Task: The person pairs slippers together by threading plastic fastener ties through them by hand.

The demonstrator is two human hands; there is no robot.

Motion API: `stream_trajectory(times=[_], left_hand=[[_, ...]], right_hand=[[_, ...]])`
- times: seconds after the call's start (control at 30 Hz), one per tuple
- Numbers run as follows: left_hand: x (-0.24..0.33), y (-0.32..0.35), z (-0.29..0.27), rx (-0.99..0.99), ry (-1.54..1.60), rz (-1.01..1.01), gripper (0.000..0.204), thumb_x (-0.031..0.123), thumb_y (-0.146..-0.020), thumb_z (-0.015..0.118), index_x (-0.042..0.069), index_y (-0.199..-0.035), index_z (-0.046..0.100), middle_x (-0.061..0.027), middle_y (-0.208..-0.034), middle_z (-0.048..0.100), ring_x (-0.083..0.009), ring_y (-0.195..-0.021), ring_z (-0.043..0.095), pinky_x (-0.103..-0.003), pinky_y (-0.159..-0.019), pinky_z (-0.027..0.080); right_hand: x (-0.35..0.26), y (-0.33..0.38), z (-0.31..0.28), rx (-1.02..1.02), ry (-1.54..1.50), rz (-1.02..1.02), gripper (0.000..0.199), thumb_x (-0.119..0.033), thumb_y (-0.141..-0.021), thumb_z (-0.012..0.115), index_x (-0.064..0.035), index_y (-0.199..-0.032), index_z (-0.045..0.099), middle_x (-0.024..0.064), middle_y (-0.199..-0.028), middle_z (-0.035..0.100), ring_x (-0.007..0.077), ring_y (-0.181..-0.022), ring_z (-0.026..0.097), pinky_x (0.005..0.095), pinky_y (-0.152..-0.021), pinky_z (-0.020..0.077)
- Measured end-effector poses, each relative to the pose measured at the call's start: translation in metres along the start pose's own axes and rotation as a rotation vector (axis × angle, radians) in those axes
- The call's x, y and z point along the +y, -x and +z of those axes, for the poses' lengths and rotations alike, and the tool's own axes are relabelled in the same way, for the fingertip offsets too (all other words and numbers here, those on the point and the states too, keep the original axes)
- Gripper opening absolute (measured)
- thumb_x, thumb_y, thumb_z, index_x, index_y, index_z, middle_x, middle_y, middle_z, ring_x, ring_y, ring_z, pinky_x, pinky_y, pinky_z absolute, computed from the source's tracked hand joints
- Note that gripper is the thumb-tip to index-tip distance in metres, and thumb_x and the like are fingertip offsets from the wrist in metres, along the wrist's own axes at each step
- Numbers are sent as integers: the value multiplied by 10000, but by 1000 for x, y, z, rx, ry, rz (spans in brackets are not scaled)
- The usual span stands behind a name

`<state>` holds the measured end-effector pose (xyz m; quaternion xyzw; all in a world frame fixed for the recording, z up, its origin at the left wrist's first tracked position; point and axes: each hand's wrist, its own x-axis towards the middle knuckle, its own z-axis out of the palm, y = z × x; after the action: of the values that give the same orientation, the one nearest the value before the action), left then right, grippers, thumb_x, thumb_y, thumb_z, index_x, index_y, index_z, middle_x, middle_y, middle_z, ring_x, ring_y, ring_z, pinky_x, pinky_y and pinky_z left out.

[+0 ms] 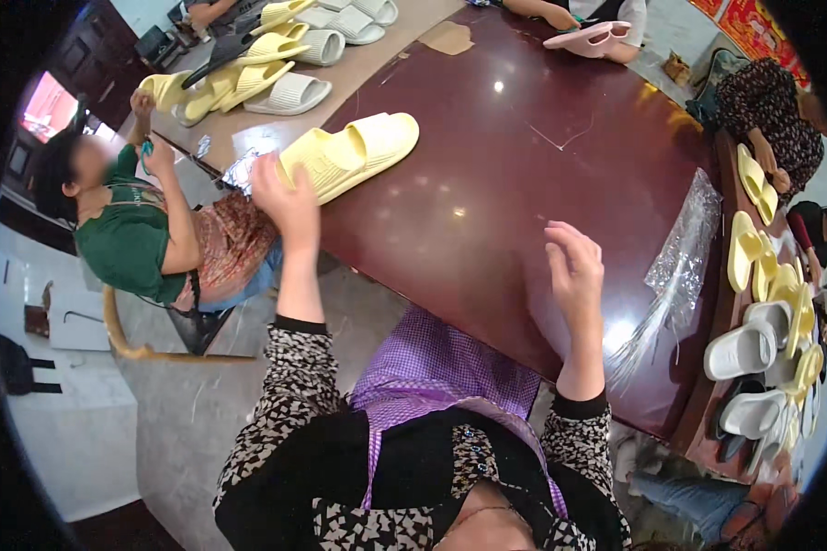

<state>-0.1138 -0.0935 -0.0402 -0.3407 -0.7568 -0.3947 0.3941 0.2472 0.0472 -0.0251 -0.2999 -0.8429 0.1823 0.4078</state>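
A pair of yellow slippers (369, 151), one lapped over the other, lies on the dark red table to the left of its middle. At their near left end is my left hand (287, 204), thumb and fingers apart. The thumb overlaps the edge of the slippers in view; whether it presses on them is hard to see. Farther right, my right hand (576, 264) hovers over the bare tabletop, open, its fingers slightly bent and nothing in it.
Yellow, grey and black slippers (289, 94) are heaped at the far left. More slippers (742, 353) line the right edge, near a clear plastic bag (685, 230) and thin white strips (648, 335). A person in green (129, 243) sits left with scissors; across, hands hold a pink slipper (586, 40).
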Motion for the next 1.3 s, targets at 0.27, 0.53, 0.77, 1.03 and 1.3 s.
stream_trajectory(times=[0.27,0.53,0.77,1.03,1.3], left_hand=[[-82,17,14,-330,1004,-1174,425,22,-838,515,-22,-1253,431,-186,-1185,533,-311,-1000,591,-422,-655,540],[2,49,10,-492,1358,-1208,444,-47,-837,457,5,-1277,425,-141,-1170,561,-271,-1025,589,-411,-731,542],[70,71,-9,-687,1499,-1180,463,-45,-842,480,19,-1296,417,-112,-1214,543,-226,-1071,563,-382,-848,506],[83,63,-8,-708,1504,-1062,429,-22,-864,487,-4,-1287,422,-99,-1202,548,-207,-1083,550,-344,-888,485],[95,20,13,-846,1301,-924,368,57,-883,545,-34,-1234,488,-106,-1098,597,-175,-971,590,-296,-835,492]], right_hand=[[19,10,27,-55,-175,246,128,-30,-802,620,-39,-924,658,94,-943,671,241,-861,625,321,-800,462],[36,9,31,36,-657,635,273,-138,-897,560,45,-1098,578,112,-1009,659,148,-909,613,262,-730,482],[36,5,31,111,-929,834,296,-199,-934,502,33,-1111,551,89,-977,636,158,-823,617,275,-693,503],[50,22,-6,343,-786,835,229,-154,-926,496,26,-1031,592,62,-893,645,134,-794,613,267,-686,505],[67,12,-66,245,-732,798,254,-163,-888,562,33,-1035,629,58,-887,649,116,-764,610,244,-686,492]])
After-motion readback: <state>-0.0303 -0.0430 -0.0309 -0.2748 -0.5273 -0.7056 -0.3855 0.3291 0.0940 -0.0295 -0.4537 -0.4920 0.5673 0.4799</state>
